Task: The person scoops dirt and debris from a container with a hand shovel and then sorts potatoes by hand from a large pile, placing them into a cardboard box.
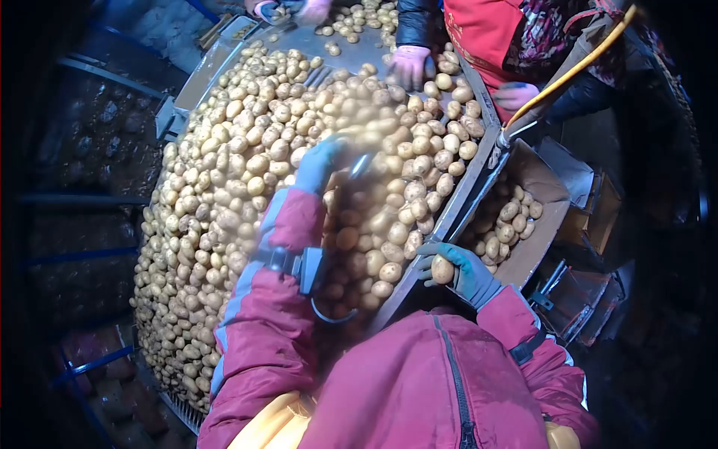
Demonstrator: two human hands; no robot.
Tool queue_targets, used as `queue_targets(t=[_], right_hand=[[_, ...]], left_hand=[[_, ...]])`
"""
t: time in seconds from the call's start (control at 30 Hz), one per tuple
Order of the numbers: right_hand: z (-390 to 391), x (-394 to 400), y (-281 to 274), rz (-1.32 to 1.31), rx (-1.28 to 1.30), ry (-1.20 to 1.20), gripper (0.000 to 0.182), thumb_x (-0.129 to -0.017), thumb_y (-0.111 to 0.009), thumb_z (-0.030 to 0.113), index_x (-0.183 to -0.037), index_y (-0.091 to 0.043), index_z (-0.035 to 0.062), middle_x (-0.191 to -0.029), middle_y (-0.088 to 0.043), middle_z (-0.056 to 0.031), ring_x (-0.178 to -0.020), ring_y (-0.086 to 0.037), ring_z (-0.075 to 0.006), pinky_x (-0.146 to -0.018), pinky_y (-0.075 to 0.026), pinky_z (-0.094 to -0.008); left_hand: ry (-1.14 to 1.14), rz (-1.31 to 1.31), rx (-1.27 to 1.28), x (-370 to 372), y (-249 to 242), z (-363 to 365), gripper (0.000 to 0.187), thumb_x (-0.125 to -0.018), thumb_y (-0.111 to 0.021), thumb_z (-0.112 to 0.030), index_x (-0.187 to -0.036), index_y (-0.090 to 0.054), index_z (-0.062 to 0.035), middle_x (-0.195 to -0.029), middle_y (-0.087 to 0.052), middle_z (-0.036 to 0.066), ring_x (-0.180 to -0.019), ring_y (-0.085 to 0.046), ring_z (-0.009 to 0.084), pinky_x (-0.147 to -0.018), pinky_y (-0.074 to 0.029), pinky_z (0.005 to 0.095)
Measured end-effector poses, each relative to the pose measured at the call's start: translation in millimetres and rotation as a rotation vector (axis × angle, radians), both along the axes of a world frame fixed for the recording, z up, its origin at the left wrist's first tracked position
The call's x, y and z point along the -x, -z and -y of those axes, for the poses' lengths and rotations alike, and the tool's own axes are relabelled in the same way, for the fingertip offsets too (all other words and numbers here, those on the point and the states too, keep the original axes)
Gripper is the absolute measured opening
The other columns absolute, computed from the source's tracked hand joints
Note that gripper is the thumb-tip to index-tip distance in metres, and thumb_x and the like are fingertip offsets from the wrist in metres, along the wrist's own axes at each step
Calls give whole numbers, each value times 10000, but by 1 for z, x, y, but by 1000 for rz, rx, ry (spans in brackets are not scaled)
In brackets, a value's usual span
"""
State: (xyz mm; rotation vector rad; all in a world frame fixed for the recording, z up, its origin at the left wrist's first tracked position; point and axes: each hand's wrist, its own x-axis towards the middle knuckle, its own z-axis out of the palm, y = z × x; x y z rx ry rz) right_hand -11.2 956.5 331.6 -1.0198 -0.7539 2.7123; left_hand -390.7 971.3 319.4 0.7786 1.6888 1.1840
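A large heap of pale potatoes (247, 142) covers the sorting table. My left hand (321, 161), in a blue-grey glove, reaches over the middle of the heap. Its fingers are blurred and partly hidden, so I cannot see whether they hold anything. Beside it is a small shiny bluish spot (360, 165) that I cannot make out. At the table's right edge, my right hand (467, 273), in a teal and grey glove, has its fingers curled around one potato (443, 270).
A metal rim (449, 221) borders the table on the right. Beyond it stands a cardboard box (550, 191) with potatoes inside. A co-worker's pink-gloved hand (411, 66) rests among potatoes at the far side. A yellow cable (572, 67) runs at upper right.
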Motion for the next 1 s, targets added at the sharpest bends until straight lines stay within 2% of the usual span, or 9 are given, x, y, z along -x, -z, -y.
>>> queue_targets(t=[0.07, 0.13, 0.2, 0.27, 0.3, 0.37, 0.5, 0.7, 1.0], right_hand=[[-1, 8, -14, -4, -51, 25, 477, -1046, -547, 359, -1291, -624, -43, -1140, -713, -157, -1006, -724, -239, -829, -622, -346], [-4, 16, -30, -38, 18, 21, 488, -1040, -563, 373, -1271, -629, -52, -1121, -714, -159, -989, -726, -239, -821, -625, -350], [-6, 18, -27, 48, -7, 17, 494, -1043, -565, 387, -1230, -638, -65, -1078, -716, -170, -951, -728, -245, -805, -631, -359], [-7, 19, -39, -10, 30, 21, 514, -1048, -548, 409, -1228, -629, -65, -1077, -714, -189, -929, -730, -267, -793, -630, -360], [-8, 16, -40, -35, -18, 12, 523, -1049, -542, 418, -1232, -623, -65, -1087, -713, -196, -928, -731, -275, -786, -630, -360], [-10, 8, -30, -108, 85, -21, 523, -1061, -522, 406, -1276, -601, -64, -1139, -707, -212, -934, -733, -285, -768, -631, -365], [-1, -7, -46, -210, 106, 64, 391, -1049, -560, 363, -1238, -646, 32, -1041, -707, -185, -882, -711, -280, -778, -606, -391], [10, -80, -10, 49, -166, -210, 770, -967, -556, 669, -1250, -601, -45, -886, -712, -211, -683, -724, -324, -561, -584, -416], [22, -184, -9, 13, -43, 282, 521, -957, -681, 530, -1174, -657, 57, -982, -689, -67, -691, -668, -189, -529, -540, -318]], left_hand=[[-188, 706, -89, -17, -15, 16, 432, -1015, -537, -264, -1332, -605, 21, -1323, -632, 180, -1174, -642, 311, -1015, -563, 496], [264, -148, -108, -41, -36, 42, 522, -977, -573, -247, -1389, -532, 70, -1357, -600, 223, -1231, -601, 355, -1054, -531, 523], [226, 76, -97, -72, -37, 61, 590, -956, -593, -256, -1429, -489, 80, -1380, -579, 238, -1248, -583, 380, -1099, -487, 549], [-107, 1036, -147, -96, -32, 78, 630, -954, -587, -288, -1460, -468, 67, -1379, -578, 246, -1248, -574, 425, -1146, -424, 575], [-136, 1079, -76, -107, -33, 84, 604, -933, -682, -254, -1428, -514, 49, -1277, -659, 201, -1175, -642, 345, -1083, -502, 494], [343, -368, -41, -135, -48, 94, 576, -882, -791, -164, -1376, -569, 33, -1155, -729, 127, -1071, -699, 236, -991, -565, 382], [41, 885, -22, -178, -25, 103, 574, -1006, -641, -302, -1466, -478, 1, -1270, -675, 113, -1168, -645, 206, -997, -548, 377], [525, 89, -70, -251, -30, 97, 637, -1051, -492, -368, -1586, -374, -43, -1423, -558, 121, -1241, -555, 192, -1053, -436, 295], [648, 209, 51, -326, -50, 81, 584, -1065, -563, -313, -1570, -414, -61, -1375, -580, 59, -1148, -527, 101, -1014, -417, 245]])
